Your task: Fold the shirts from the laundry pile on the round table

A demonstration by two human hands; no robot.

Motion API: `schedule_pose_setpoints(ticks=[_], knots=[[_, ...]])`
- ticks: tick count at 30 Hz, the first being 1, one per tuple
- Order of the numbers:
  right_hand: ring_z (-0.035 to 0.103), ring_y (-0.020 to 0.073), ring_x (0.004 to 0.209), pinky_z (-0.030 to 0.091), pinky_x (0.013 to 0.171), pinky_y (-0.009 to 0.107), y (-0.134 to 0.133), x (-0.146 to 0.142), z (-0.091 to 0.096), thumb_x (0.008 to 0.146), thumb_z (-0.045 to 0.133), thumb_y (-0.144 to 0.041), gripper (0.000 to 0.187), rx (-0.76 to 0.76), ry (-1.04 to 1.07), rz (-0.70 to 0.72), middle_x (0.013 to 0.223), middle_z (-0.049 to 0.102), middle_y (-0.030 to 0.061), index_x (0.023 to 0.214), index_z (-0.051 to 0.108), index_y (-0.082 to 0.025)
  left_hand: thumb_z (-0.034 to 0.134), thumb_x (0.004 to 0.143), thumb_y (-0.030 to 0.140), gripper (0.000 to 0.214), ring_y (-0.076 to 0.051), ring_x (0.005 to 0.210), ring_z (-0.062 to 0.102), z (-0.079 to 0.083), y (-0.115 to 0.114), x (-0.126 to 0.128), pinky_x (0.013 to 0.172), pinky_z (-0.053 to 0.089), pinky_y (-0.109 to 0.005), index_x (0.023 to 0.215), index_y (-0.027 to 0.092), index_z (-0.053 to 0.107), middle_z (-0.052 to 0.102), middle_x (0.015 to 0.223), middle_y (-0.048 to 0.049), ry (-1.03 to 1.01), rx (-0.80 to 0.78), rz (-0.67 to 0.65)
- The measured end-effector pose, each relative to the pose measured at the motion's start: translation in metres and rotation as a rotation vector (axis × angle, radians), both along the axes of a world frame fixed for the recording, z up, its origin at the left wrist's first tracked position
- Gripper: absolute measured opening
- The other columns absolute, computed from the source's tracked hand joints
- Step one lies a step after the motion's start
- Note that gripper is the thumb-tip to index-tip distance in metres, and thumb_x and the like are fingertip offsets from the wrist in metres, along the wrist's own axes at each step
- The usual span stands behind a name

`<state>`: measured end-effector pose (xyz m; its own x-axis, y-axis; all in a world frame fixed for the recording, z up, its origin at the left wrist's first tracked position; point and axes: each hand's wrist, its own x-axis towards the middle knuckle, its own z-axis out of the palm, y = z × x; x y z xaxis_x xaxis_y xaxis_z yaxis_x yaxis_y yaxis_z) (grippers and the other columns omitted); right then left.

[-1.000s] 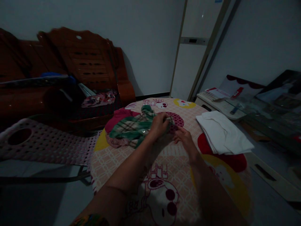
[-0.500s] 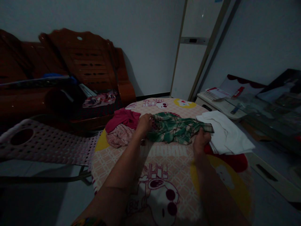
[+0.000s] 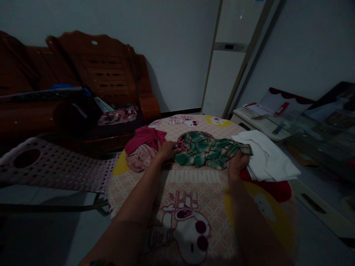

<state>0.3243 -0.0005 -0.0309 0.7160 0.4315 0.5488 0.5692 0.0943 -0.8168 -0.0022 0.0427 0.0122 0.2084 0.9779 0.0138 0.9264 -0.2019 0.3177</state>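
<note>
1. Dim light, plain pale walls.
2. Glossy wooden bench at left.
3. Tall white unit near the corner.
4. Woven chair on the grey floor.
5. Low drawered cabinet at right.

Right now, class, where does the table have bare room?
Bare tablecloth shows between the left forearm and right forearm, and beyond the green plaid garment. It's crowded from pink clothes past left hand, garment and right hand to folded white cloth.

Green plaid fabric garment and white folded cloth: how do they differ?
The green plaid fabric garment is checked; the white folded cloth is plain. The garment lies rumpled, the white cloth flat. The right hand holds the garment; the white cloth is unheld. Both lie on the patterned tablecloth.
</note>
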Motion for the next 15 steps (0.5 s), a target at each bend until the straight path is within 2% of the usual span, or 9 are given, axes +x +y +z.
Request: schedule_pose_setpoints(ticks=[2,5,7,11,13,15], knots=[[0.063,0.0295,0.107,0.048,0.096,0.043,0.001,0.000,-0.001,0.085,0.042,-0.028,0.032,-0.019,0.007,0.010,0.100,0.071,0.0165,0.093,0.070,-0.015,0.052,0.095,0.042,0.036,-0.034,0.129,0.054,-0.003,-0.003,-0.001,0.117,0.022,-0.064,0.122,0.027,0.071,0.066,0.133,-0.0126,0.031,0.025,0.000],[0.064,0.0313,0.104,0.048,0.094,0.045,0.002,0.001,-0.003,0.085,0.042,-0.029,0.034,-0.043,0.024,0.003,0.101,0.071,0.0192,0.094,0.070,-0.013,0.049,0.097,0.040,0.035,-0.034,0.124,0.058,-0.006,-0.005,-0.005,0.117,0.024,-0.059,0.107,0.021,0.076,0.071,0.121,-0.0154,0.120,0.056,0.037],[0.064,0.0318,0.104,0.047,0.094,0.045,0.002,0.002,-0.003,0.085,0.041,-0.029,0.035,-0.060,0.034,-0.003,0.103,0.070,0.0212,0.095,0.069,-0.011,0.052,0.094,0.041,0.035,-0.035,0.117,0.062,-0.004,-0.005,-0.010,0.116,0.027,-0.056,0.097,0.017,0.077,0.074,0.110,-0.0175,0.175,0.060,0.039],[0.064,0.0302,0.100,0.047,0.091,0.043,0.001,0.003,-0.003,0.085,0.042,-0.028,0.034,-0.071,0.045,-0.004,0.101,0.070,0.0194,0.096,0.069,-0.012,0.061,0.086,0.037,0.026,-0.030,0.101,0.066,0.004,-0.005,-0.027,0.112,0.033,-0.046,0.076,0.017,0.074,0.075,0.094,-0.0137,0.242,0.031,-0.072],[0.063,0.0296,0.098,0.047,0.090,0.042,0.001,0.002,-0.003,0.084,0.042,-0.029,0.032,-0.070,0.046,-0.013,0.099,0.071,0.0184,0.093,0.069,-0.013,0.063,0.082,0.033,0.021,-0.026,0.089,0.066,0.008,-0.007,-0.039,0.102,0.040,-0.038,0.069,0.018,0.071,0.075,0.085,-0.0103,0.249,0.013,-0.131],[0.063,0.0293,0.098,0.047,0.089,0.041,0.001,0.002,-0.002,0.084,0.043,-0.029,0.030,-0.081,0.049,-0.029,0.097,0.071,0.0182,0.089,0.068,-0.014,0.063,0.077,0.030,0.020,-0.021,0.074,0.062,0.010,-0.009,-0.053,0.084,0.045,-0.030,0.062,0.018,0.067,0.072,0.073,-0.0071,0.199,-0.022,-0.201]])
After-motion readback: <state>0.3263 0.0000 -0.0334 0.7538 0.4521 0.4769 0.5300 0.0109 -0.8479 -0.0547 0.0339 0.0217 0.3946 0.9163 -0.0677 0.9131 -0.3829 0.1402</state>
